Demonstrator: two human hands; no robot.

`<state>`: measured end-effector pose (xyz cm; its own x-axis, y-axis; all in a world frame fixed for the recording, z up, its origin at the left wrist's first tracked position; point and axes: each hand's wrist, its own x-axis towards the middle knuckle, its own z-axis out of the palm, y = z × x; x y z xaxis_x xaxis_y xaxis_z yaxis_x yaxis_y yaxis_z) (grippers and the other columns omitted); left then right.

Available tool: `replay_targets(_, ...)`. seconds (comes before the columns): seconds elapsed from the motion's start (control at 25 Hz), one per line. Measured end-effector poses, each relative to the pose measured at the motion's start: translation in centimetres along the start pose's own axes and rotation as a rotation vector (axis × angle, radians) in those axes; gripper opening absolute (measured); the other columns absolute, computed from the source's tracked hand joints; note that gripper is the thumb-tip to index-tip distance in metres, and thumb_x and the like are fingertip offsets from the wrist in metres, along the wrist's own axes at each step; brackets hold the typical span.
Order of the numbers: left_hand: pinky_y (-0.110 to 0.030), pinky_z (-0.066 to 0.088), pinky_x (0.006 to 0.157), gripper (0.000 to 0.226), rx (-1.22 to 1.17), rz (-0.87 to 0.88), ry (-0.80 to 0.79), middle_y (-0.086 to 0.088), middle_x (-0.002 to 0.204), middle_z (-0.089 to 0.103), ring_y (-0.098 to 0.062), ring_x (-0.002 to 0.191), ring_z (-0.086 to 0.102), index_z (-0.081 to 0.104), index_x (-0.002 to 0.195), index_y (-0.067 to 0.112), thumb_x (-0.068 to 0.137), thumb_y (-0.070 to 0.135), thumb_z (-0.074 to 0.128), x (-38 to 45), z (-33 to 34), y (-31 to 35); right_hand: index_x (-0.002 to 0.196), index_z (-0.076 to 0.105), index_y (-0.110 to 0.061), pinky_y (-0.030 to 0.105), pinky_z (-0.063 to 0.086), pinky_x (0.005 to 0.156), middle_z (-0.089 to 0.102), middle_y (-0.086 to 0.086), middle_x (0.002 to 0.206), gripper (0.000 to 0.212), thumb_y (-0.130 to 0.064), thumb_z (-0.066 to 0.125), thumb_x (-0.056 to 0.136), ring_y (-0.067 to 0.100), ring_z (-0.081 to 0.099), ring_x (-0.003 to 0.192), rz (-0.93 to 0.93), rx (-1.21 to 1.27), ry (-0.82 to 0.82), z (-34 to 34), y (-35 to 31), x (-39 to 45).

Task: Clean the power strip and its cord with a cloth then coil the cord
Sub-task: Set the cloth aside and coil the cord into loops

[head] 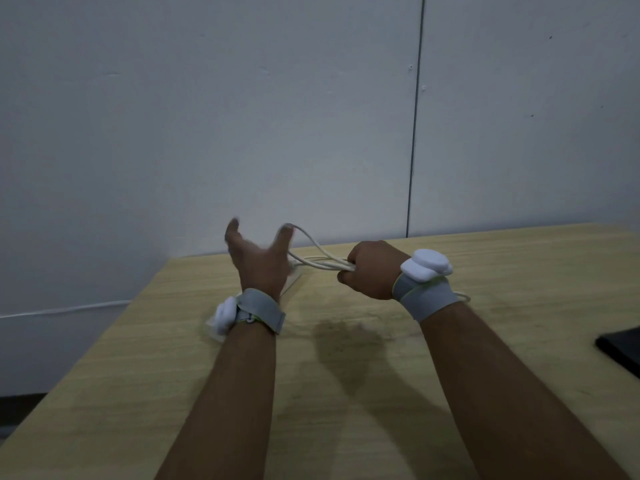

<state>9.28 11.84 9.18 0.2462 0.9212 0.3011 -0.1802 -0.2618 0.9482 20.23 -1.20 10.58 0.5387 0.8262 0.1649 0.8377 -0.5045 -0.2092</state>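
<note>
A white cord (313, 249) runs in several loops between my two hands above the wooden table (346, 358). My right hand (370, 270) is closed around the bundled strands. My left hand (258, 258) is raised with thumb and fingers spread, and one loop hooks over its thumb. The white power strip (293, 279) lies flat on the table, mostly hidden behind my left hand and wrist. A white cloth (211, 329) peeks out beside my left wrist. Both wrists wear grey straps with white pods.
A dark flat object (621, 348) lies at the table's right edge. A grey wall stands right behind the table's far edge. A thin white cable (65, 309) runs along the wall at lower left, off the table.
</note>
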Motion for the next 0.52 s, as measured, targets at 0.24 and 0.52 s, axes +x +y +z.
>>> replay_targets(0.24,-0.013,0.039,0.093,0.067,0.550,0.592,-0.898,0.006,0.135,0.052,-0.003,0.108,0.057,0.045,0.136,0.027,0.071,0.013,0.059,-2.9,1.2,2.6,0.068,0.053,-0.009,0.028,0.041,0.065,0.051,0.005,0.068,0.026,-0.025,0.052,0.088,0.027,0.054,0.072,-0.121,-0.163,-0.112,-0.4,-0.6,-0.7)
replay_targets(0.52,-0.029,0.041,0.074,0.030,0.894,0.424,-0.980,-0.006,0.099,0.064,-0.025,0.090,0.060,0.055,0.110,0.016,0.085,0.028,0.068,-3.5,2.6,-0.7,0.066,0.057,-0.012,0.025,0.037,0.056,0.048,0.001,0.060,0.019,-0.025,0.061,0.078,0.018,0.045,0.057,-0.150,-0.185,-0.082,-2.4,0.0,-1.0)
